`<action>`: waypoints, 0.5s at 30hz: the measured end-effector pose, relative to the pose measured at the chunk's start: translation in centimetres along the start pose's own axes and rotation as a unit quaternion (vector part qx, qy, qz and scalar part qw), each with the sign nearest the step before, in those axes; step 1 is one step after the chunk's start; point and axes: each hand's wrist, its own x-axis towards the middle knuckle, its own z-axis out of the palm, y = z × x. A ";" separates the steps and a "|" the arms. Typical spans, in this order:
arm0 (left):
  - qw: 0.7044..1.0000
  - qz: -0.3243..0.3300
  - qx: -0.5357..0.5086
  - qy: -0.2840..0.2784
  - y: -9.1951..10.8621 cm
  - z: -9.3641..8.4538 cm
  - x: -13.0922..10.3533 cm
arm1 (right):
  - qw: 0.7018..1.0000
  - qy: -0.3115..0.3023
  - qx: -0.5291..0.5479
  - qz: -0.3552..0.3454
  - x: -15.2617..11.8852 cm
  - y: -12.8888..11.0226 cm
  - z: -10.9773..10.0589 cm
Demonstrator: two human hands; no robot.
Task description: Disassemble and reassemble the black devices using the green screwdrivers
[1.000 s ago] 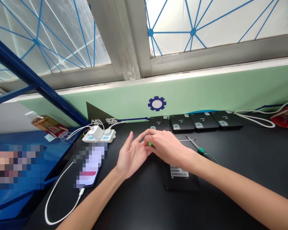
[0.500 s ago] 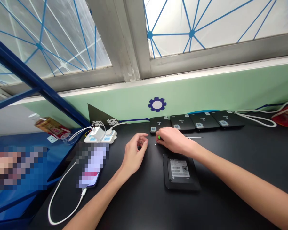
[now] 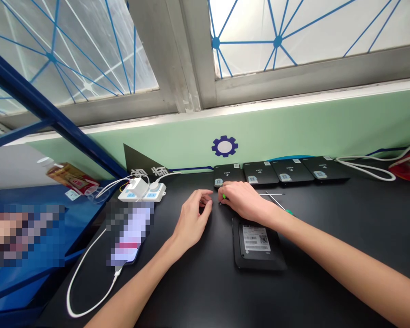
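Observation:
My right hand is closed, palm down, just in front of the row of black boxes. Its fingers are on the green handle of a screwdriver, whose thin shaft shows beyond the hand; the rest is covered. A tiny bright screw-like piece lies by the fingertips. To the left, my left hand rests on the table with curved fingers and thumb apart, holding nothing. A second screwdriver with a green handle lies partly behind my right forearm. Below that wrist is a black device with a white label.
Several flat black boxes line the wall. A white power strip with plugs stands at the left, near a charging phone. White cable lies at the back right. Another person's hand is at the far left, by a blue frame.
My right hand has shifted slightly left with the screwdriver. The second screwdriver's green handle now shows past my forearm. My left hand stays almost in place; the view tilts a little.

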 end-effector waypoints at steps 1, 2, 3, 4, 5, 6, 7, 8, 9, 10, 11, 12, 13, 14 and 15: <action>1.000 0.000 0.000 -0.001 0.0 0.0 0.0 | 1.000 0.000 0.000 -0.002 0.0 0.0 0.0; 1.000 0.000 -0.001 -0.002 0.0 0.0 0.0 | 1.000 0.000 0.000 -0.004 0.0 0.0 0.1; 1.000 0.000 -0.003 -0.003 0.0 0.0 0.0 | 1.000 0.000 0.000 -0.006 0.0 0.0 0.1; 1.000 0.001 -0.004 -0.004 -0.1 0.0 0.0 | 1.000 -0.001 0.000 -0.007 0.0 0.1 0.1; 1.000 0.002 0.000 -0.005 -0.2 0.0 0.0 | 1.000 -0.001 0.000 -0.007 0.0 0.1 0.1; 1.000 0.003 0.007 -0.007 -0.2 0.0 0.0 | 1.000 -0.001 -0.001 -0.008 0.0 0.1 0.1; 1.000 0.006 0.016 -0.008 -0.3 -0.1 0.0 | 1.000 -0.001 0.000 -0.008 0.0 0.1 0.1; 1.000 0.008 0.026 -0.010 -0.3 -0.1 0.0 | 1.000 -0.001 0.000 -0.009 0.0 0.1 0.1; 0.999 0.010 0.033 -0.011 -0.4 0.0 0.0 | 1.000 -0.001 0.002 -0.010 0.0 0.2 0.1; 0.999 0.011 0.038 -0.012 -0.4 0.0 0.0 | 1.000 0.000 0.004 -0.010 0.0 0.2 0.0; 0.999 0.011 0.039 -0.012 -0.4 0.0 0.0 | 1.000 0.001 0.007 -0.010 0.0 0.3 -0.1; 0.999 0.010 0.039 -0.013 -0.4 0.0 0.0 | 1.000 0.005 0.010 -0.008 -0.1 0.4 -0.3; 0.999 0.007 0.038 -0.012 -0.4 0.0 0.0 | 1.000 0.011 0.015 -0.007 -0.1 0.5 -0.5; 0.999 0.004 0.037 -0.010 -0.3 0.0 0.0 | 1.000 0.020 0.020 -0.005 -0.2 0.6 -0.8; 0.999 0.006 0.034 -0.004 -0.2 0.0 -0.1 | 0.999 0.031 0.028 -0.004 -0.3 0.7 -1.1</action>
